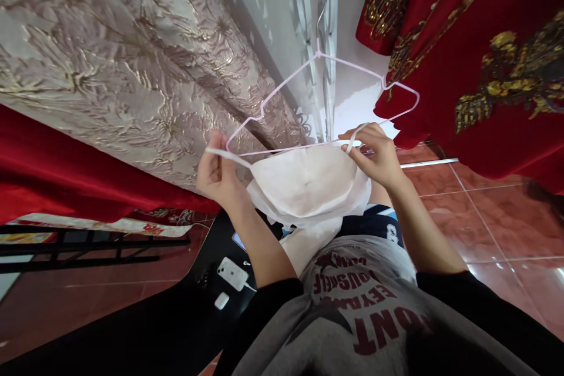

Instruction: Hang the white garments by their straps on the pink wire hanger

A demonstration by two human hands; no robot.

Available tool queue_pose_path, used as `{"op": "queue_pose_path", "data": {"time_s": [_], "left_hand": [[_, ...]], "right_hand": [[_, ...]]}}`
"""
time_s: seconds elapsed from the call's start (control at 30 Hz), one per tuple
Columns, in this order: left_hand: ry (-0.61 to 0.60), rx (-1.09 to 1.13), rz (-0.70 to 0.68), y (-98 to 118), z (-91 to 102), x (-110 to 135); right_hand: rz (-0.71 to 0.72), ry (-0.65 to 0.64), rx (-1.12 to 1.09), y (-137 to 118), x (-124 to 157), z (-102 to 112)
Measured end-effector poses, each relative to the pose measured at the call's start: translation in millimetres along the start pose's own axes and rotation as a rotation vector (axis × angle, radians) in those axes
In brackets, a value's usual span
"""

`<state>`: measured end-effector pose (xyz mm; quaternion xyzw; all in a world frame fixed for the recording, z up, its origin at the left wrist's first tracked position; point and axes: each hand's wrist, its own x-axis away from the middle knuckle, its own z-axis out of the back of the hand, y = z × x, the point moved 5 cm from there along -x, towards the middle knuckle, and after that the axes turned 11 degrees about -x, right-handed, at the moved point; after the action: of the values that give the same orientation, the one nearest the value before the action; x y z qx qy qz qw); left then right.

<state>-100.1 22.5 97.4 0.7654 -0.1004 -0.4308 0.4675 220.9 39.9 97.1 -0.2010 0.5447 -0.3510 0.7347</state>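
A pale pink clothes hanger hangs by its metal hook in front of me. Just below its bottom bar lies a white cloth garment with thin straps, draped over my lap. At the hanger's left corner, my left hand has its fingers bent around a white strap that runs to the garment. On the other side, my right hand is closed on the opposite strap, which makes a small loop at the fingertips. The hanger's right corner rises above that hand.
Shiny patterned fabric hangs on the left. Red cloth with gold decoration hangs on the right. White metal rails stand behind the hanger. On a black surface beside me lie a phone and a small white case.
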Motion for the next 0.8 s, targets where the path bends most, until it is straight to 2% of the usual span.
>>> {"op": "queue_pose_path", "data": {"time_s": [0.17,0.27,0.33,0.43,0.5,0.53,0.6,0.7,0.77,0.8], "left_hand": [[-0.481,-0.204,-0.038,21.5,-43.1,-25.8],[-0.649,-0.288,-0.132,33.0,-58.8,-34.3],[-0.627,-0.29,-0.096,28.0,-60.7,-39.1],[-0.391,-0.181,0.135,1.1,-50.0,-35.6],[-0.226,-0.037,0.331,-19.9,-42.2,-17.3],[-0.195,0.043,0.422,-28.0,-42.1,-3.5],[-0.219,0.204,0.534,-34.5,-49.1,26.8],[-0.265,0.276,0.549,-28.9,-62.2,59.8],[-0.246,0.258,0.523,-24.3,-66.0,66.3],[-0.235,0.243,0.515,-23.2,-66.4,65.6]], "right_hand": [[-0.005,0.044,0.044,1.1,5.0,0.1],[0.022,0.092,0.054,0.6,8.3,0.1],[0.025,0.1,0.057,1.2,9.6,-1.2],[0.01,0.087,0.059,2.9,10.1,-4.8],[0.006,0.077,0.05,3.2,10.0,-7.9],[0.007,0.071,0.041,2.8,9.8,-9.8],[0.015,0.073,0.027,0.7,9.9,-13.1],[0.032,0.109,0.036,-3.3,12.4,-13.8],[0.024,0.212,0.05,-1.7,16.4,-4.5],[0.021,0.316,0.052,1.1,19.3,5.4]]}}
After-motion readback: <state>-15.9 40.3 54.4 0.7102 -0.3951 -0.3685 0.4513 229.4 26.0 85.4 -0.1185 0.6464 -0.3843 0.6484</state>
